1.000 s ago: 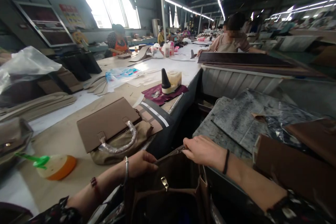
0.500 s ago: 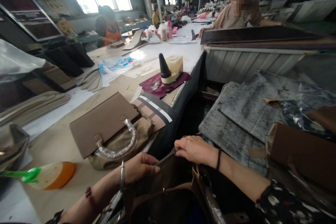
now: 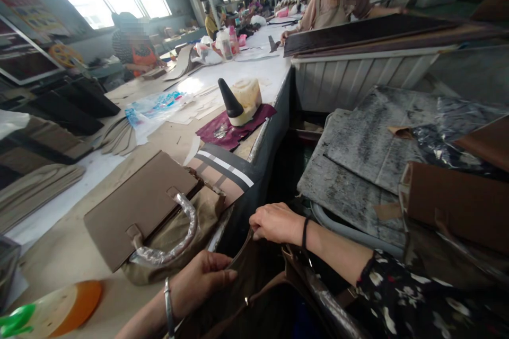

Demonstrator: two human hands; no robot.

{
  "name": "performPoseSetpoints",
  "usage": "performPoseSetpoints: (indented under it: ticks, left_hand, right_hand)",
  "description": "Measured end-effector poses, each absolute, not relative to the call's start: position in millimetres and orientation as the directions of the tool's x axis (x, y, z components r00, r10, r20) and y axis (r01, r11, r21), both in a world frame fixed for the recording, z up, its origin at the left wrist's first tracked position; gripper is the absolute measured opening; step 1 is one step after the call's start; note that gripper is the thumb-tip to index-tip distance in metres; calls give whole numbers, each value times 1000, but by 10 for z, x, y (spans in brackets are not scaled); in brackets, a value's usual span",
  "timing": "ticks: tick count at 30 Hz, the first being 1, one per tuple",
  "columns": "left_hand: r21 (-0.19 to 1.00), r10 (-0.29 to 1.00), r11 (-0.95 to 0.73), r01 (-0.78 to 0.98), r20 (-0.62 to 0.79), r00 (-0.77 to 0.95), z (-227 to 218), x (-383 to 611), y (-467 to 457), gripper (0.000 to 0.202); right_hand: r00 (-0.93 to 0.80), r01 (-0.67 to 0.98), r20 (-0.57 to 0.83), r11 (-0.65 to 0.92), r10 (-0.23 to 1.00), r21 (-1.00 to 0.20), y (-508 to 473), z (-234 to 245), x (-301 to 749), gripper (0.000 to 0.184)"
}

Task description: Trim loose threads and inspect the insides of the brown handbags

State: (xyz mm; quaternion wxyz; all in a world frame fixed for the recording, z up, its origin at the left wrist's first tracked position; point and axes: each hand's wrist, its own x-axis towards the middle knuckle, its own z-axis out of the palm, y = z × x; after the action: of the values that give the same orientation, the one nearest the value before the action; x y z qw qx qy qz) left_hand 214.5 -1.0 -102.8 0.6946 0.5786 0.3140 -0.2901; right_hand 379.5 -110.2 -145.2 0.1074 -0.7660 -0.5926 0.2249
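Low in front of me is a brown handbag [image 3: 238, 296], tilted, its dark inside partly visible. My left hand [image 3: 204, 278] pinches the near-left part of its top edge between thumb and fingers. Farther along the same edge, my right hand [image 3: 276, 224] is closed on the rim, fingers curled over it. A plastic-wrapped strap hangs at the bag's right side. Left of my hands, a second taupe handbag [image 3: 143, 206] lies on the table, its handle wrapped in clear film. The lower part of the bag I hold is cut off by the frame.
On the long table [image 3: 47, 254] lie an orange-liquid bottle [image 3: 67, 307], a black cone-topped glue pot [image 3: 238, 108] on maroon cloth and stacked leather pieces [image 3: 43, 185]. To the right are grey boards [image 3: 350, 169] and another brown bag [image 3: 457, 206]. A co-worker [image 3: 330, 10] stands beyond a white bin [image 3: 358, 77].
The view has swung right, so the surroundings sit farther left. Both hands still grip the bag's edge, which now slopes more steeply between them.
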Motion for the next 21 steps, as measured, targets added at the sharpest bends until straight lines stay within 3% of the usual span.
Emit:
performPoseSetpoints:
  ticks: [6,11,21]
  left_hand:
    - [592,-31,155,791,-798,602,-981,2123,10,46]
    - [588,-19,205,783,-797,604,-991,2066,51,45]
    - [574,112,208,792,-818,564,-1055,1940,125,44]
  right_hand:
    - [183,844,-130,-224,974,-487,-1058,-1576,3776,13]
    - [195,820,-136,-238,971,-521,-1057,-1562,3773,13]
    - [256,824,-100,-271,961,-498,-888,-1552,3559,15]
